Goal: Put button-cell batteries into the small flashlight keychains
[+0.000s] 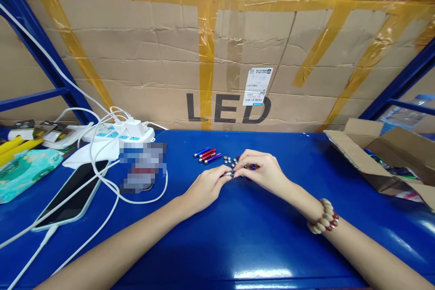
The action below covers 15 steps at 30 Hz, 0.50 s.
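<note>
My left hand [207, 186] and my right hand [261, 168] meet at the middle of the blue tabletop [244, 235]. Their fingertips pinch a small silver-and-blue cylindrical part [231, 173] between them. Just behind the fingers lies a cluster of several small round silver button cells [231, 161]. To the left of those lie several small pen-like tubes [207, 154], blue, red and purple. A beaded bracelet [324, 217] circles my right wrist.
A phone [70, 195] on a white cable lies at the left, beside a white power strip [118, 133] and a blurred-out item [142, 166]. An open cardboard box [384, 158] stands at the right. A large taped cardboard wall [217, 54] marked LED closes the back.
</note>
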### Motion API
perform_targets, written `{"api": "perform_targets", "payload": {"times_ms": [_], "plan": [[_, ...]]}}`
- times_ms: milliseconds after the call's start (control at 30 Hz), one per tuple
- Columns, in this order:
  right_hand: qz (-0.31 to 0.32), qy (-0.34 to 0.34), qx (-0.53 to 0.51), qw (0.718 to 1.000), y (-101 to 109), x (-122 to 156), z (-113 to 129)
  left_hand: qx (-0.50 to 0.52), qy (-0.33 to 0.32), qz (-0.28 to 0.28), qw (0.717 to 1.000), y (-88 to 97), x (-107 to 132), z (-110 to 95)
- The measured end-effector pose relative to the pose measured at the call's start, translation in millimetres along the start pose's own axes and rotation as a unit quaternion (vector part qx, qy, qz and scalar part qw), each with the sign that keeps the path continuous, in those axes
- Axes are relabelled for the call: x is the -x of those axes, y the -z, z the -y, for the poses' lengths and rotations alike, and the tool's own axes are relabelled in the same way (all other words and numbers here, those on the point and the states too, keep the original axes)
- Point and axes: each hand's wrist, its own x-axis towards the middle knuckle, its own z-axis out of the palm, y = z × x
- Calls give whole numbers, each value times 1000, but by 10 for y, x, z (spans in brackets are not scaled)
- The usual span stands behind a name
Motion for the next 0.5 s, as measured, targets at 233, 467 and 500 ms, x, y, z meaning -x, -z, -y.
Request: {"api": "perform_targets", "payload": {"times_ms": [233,467,500], "plan": [[5,-68,-47,997,-48,2,71,-7,-14,-8,1000,-19,16,38],[8,-145,-138,980,-90,-2,123,-17,-23,-35,999,-38,26,61],[7,-153,-152,976,-95,-3,122,-17,-24,-39,999,-40,26,63]]}}
